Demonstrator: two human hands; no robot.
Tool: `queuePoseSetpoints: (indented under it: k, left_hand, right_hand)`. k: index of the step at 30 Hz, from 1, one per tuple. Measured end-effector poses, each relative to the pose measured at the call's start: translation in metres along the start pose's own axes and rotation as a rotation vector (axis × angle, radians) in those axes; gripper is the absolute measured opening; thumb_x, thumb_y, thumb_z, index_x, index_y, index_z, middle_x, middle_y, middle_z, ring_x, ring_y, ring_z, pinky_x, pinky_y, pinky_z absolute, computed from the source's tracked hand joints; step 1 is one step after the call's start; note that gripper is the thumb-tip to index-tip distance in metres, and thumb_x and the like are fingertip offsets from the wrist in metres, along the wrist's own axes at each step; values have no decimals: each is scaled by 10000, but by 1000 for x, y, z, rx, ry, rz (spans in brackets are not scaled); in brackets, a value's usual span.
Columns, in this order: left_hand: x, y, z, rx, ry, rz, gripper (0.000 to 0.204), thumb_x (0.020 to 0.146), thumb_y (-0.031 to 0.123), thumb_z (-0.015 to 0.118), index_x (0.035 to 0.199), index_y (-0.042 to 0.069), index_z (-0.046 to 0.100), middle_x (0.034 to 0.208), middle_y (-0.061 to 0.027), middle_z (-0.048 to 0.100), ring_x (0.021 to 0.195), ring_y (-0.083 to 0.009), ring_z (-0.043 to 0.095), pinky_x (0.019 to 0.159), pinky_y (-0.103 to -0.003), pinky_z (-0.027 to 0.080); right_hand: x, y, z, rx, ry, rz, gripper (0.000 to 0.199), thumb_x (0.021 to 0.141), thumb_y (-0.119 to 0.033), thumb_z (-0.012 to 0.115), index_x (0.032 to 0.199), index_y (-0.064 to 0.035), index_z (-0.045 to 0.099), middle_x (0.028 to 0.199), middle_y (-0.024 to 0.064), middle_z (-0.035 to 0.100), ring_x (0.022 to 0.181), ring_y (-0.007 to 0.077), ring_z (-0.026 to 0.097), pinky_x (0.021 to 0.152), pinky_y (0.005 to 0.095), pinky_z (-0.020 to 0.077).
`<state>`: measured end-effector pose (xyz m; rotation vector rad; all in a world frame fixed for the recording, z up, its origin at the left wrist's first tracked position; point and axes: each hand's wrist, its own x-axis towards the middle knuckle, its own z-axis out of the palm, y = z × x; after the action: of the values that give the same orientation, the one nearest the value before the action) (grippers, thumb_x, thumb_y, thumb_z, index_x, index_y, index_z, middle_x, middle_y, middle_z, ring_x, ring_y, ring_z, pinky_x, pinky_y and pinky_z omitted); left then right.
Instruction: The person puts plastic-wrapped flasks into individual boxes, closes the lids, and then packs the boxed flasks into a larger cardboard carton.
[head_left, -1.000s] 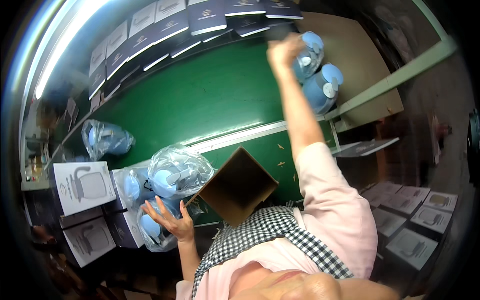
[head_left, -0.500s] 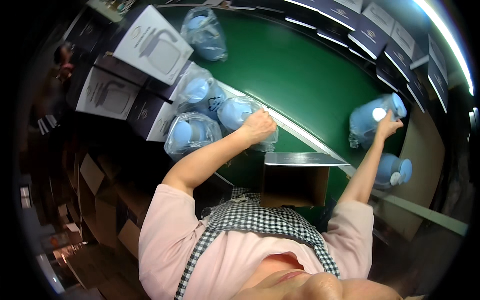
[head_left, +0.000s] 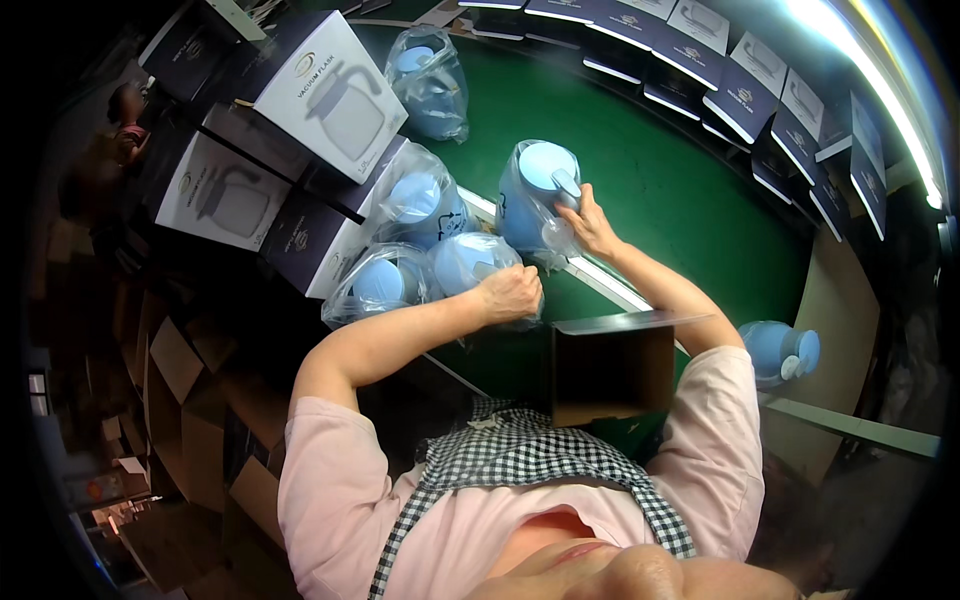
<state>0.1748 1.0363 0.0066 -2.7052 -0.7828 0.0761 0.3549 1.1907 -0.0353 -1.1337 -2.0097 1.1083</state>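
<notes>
My right hand [head_left: 592,224] is closed on the handle of a light-blue vacuum flask [head_left: 548,168] in a clear plastic bag, at the middle of the bench by the white rail. Just left of and nearer than it, my left hand [head_left: 510,294] grips the handle side of a second bagged blue flask [head_left: 464,262]; its fingertips are partly hidden. Two more bagged flasks, one behind [head_left: 414,198] and one to the left [head_left: 378,284], crowd against that one. An open carton [head_left: 612,412] with its flap [head_left: 630,322] raised stands in front of my body.
Printed flask boxes [head_left: 330,95] are stacked at the left, with further rows of boxes [head_left: 745,95] along the far right. Another bagged flask [head_left: 430,85] stands at the back of the green bench [head_left: 690,225]. One blue flask [head_left: 768,352] lies at the right edge.
My right hand has carried its flask from the right side across to the middle, beside the other bagged flasks. My left hand stays on its flask, slightly lower and farther left.
</notes>
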Motion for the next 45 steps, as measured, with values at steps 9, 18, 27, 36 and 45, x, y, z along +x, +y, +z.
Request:
queuePoseSetpoints:
  k: [9, 18, 27, 36, 45]
  left_hand:
    - [44, -217, -51, -1026, -237, -823, 304, 868, 278, 671, 953, -9, 722, 787, -136, 712, 644, -206, 693, 617, -338, 555]
    - [-8, -424, 238, -1779, 396, -1724, 586, 874, 354, 654, 1317, 6, 494, 1364, -168, 460, 1217, -322, 474, 822, -494, 541]
    - [-34, -471, 270, -1632, 814, -1863, 429, 824, 242, 660, 1177, 6, 600, 1162, -151, 608, 986, -284, 619, 742, -408, 548]
    - [79, -409, 103, -1097, 946, -1844, 346, 832, 86, 662, 1157, -30, 631, 1129, -122, 661, 923, -231, 667, 829, -337, 545]
    - [-43, -274, -133, -1066, 1371, -1247, 396, 805, 13, 640, 1186, -49, 548, 1111, -102, 570, 883, -190, 569, 606, -337, 489]
  right_hand:
    - [9, -65, -78, 108, -162, 300, 138, 815, -46, 664, 930, 28, 642, 755, 88, 664, 628, 141, 655, 592, 288, 538]
    - [-94, -32, -202, 419, 1110, 189, 521, 878, -165, 711, 1304, 32, 485, 1114, 179, 636, 1054, 259, 624, 933, 336, 495]
    - [-282, 67, -230, -666, 1788, 1281, 787, 700, -262, 826, 1309, 15, 412, 1263, 259, 478, 1223, 412, 425, 1012, 528, 360]
    - [-378, 217, -238, 44, 2181, 930, 688, 665, -505, 825, 928, 107, 652, 974, 279, 666, 945, 443, 619, 894, 488, 474]
    - [-284, 169, -232, -94, 2025, 772, 638, 896, -487, 620, 884, 151, 607, 882, 337, 642, 834, 458, 650, 777, 513, 511]
